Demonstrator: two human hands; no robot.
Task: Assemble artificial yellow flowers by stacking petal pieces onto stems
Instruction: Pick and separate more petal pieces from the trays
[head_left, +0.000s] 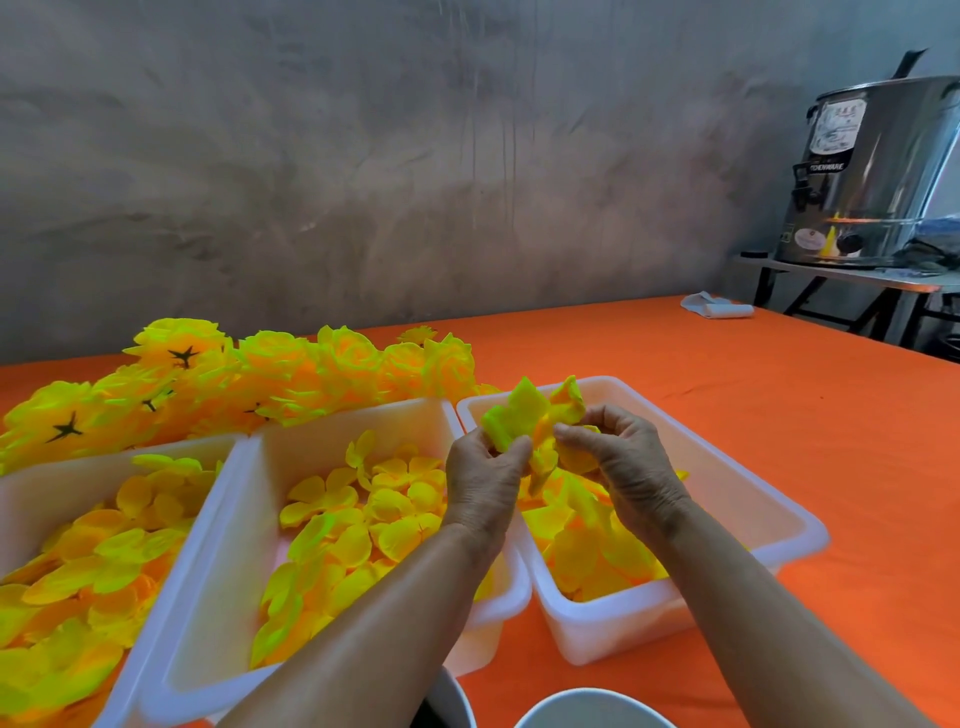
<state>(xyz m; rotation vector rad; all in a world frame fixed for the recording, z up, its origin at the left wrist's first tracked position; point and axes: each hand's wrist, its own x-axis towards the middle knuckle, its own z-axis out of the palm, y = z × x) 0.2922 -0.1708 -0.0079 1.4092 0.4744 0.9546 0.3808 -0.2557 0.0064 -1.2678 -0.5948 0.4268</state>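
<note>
Hands: left hand (485, 470) and right hand (621, 457) pinch yellow petal pieces (530, 410) above right tray (769, 499).
Far left: finished flowers (291, 369).
Far right: steel urn (878, 171).

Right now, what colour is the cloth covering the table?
Orange; the tablecloth shows plainly in the head view, under the white trays.

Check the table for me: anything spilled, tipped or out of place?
Nothing stands out. The three white trays sit upright with loose petals inside, finished flowers lie piled behind them, and both the left hand and right hand hold petal pieces.
</note>
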